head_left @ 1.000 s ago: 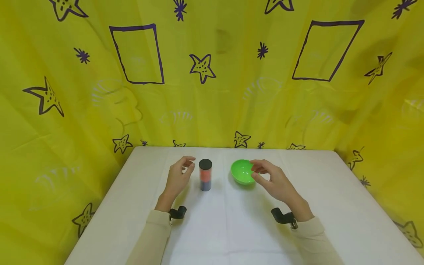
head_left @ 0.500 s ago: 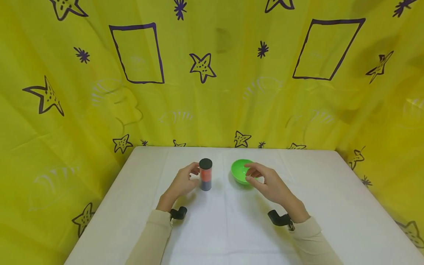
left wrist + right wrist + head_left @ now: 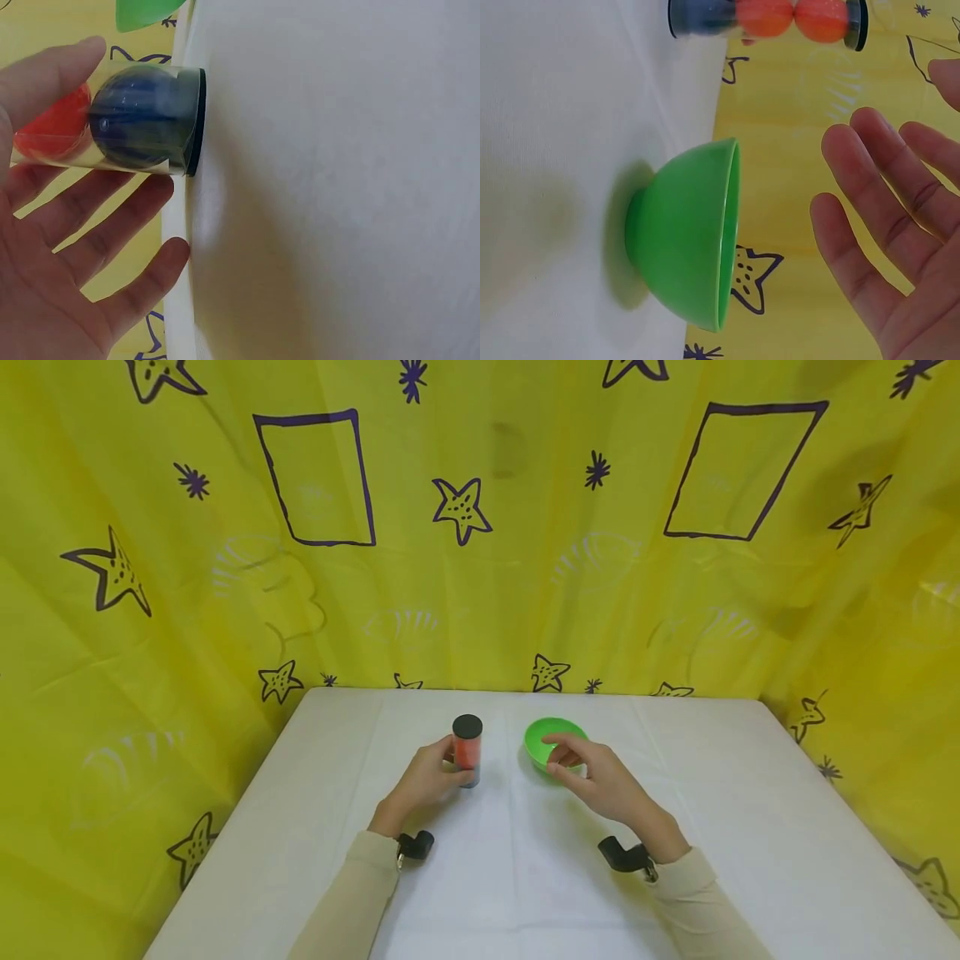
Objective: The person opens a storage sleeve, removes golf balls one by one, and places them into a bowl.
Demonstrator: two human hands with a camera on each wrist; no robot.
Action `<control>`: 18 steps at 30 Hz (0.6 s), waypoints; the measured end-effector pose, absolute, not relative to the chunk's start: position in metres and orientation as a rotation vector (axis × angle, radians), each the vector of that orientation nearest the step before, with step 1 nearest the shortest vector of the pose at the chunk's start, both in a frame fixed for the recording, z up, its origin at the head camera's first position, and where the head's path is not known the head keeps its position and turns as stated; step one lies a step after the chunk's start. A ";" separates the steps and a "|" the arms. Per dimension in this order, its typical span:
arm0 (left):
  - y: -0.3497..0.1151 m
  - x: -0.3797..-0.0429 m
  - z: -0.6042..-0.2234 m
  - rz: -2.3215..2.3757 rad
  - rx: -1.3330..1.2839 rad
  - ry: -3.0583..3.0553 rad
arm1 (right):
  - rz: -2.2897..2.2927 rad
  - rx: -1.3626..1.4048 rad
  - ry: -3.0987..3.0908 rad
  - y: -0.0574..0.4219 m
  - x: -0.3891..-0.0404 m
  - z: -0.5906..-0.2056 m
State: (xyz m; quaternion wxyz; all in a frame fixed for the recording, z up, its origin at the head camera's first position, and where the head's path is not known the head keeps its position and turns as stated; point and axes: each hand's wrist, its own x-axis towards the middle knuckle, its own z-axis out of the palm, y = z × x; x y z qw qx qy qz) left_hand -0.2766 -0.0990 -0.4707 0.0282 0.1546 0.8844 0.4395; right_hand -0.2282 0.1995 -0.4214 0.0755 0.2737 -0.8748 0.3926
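Left hand [image 3: 423, 775] moved round tube [image 3: 468, 750], grip unclear, gap to bowl [image 3: 679, 232], right hand [image 3: 609, 783] loose above its rim [image 3: 724, 232]

Yellow curtains [image 3: 480, 589] printed with dark stars [image 3: 461, 510] and rectangular outlines [image 3: 306, 419] hang behind and beside a lightly creased white worktop [image 3: 525, 877].

Soft, diffuse shadows fall across the table [image 3: 525, 877].
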 end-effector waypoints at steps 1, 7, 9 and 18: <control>-0.098 -0.277 -0.471 1.359 0.478 2.733 | 1.181 0.822 -2.625 0.198 -0.228 -0.421; -0.096 -0.275 -0.471 1.377 0.493 2.752 | 1.220 0.796 -2.638 0.191 -0.226 -0.420; -0.095 -0.274 -0.471 1.371 0.506 2.761 | 1.245 0.782 -2.636 0.188 -0.225 -0.420; -0.090 -0.273 -0.471 1.337 0.623 2.799 | 1.345 0.719 -2.650 0.177 -0.222 -0.426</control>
